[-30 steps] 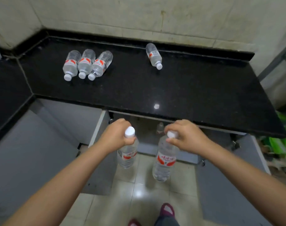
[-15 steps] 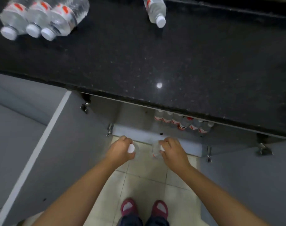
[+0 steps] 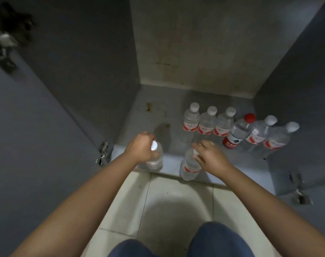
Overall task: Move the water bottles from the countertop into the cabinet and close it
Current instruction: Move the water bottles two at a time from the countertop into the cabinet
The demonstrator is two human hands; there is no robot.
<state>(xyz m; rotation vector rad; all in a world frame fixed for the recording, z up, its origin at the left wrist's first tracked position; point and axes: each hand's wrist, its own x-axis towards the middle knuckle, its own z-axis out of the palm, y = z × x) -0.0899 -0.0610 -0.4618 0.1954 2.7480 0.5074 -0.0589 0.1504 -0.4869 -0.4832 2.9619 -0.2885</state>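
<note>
Left hand (image 3: 140,151), centre-left of frame, fingers curled round the neck of a clear water bottle (image 3: 155,160) just below its white cap; bottle upright, its base at the front lip of the cabinet floor (image 3: 158,115). Label on this one mostly hidden by the hand, can't read it. Right hand (image 3: 210,157), just right of centre, fingers curled over the top of a second clear bottle (image 3: 189,166), w/ red-and-white label round the middle; cap mostly covered by the fingers. That bottle's base sits at the cabinet's front edge, overlapping the floor tiles (image 3: 176,201) in the picture; can't tell if it's resting or held just above. Two held bottles are apart, gap between them. Further back, centre to right of frame, a row of six bottles (image 3: 232,128) stands upright on the cabinet floor, touching side by side: five clear w/ white caps and red-white labels, plus one w/ red cap and red label (image 3: 237,131), fourth from the left. Cabinet interior is grey, stained back wall at top centre, brownish marks on the floor near the left hand. Both doors open: left door (image 3: 37,127) fills the left side, w/ hinge (image 3: 104,152) at its lower edge; right door hinge (image 3: 298,190) at lower right. Person's knees in dark blue at bottom of frame.
</note>
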